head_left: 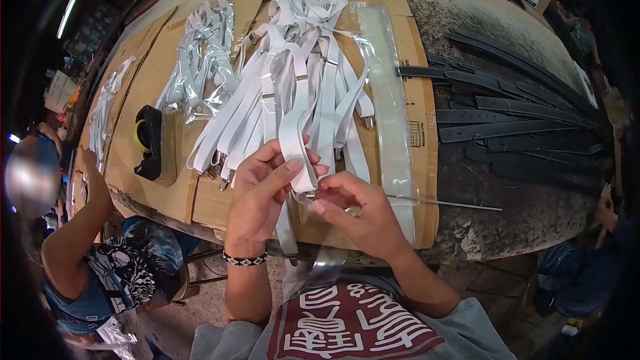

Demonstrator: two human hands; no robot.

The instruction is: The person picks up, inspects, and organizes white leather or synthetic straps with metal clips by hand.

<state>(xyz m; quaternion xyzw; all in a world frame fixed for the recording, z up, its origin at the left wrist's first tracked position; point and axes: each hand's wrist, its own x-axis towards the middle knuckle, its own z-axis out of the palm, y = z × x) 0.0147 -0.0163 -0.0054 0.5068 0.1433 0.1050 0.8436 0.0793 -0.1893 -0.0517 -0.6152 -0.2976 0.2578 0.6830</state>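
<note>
A pair of white suspenders (293,127) stretches from the pile toward me. My left hand (259,190), a beaded bracelet at its wrist, is closed on the strap, with the thumb across its face. At the strap's near end shows a small metal clip (310,195). The fingers of my right hand (357,210) pinch at that end, partly hiding the clip. Below my left hand, another strap end (286,233) hangs over the table edge. Beyond both hands lies a heap of white suspenders (303,33) with metal clips and sliders.
Flattened cardboard (127,167) covers part of the table. A black tape dispenser (152,143) stands left, near bagged suspenders (200,60). Clear plastic sleeves (387,93) lie right of the heap, before black straps (527,107). A thin rod (460,205) points right. People sit at both sides.
</note>
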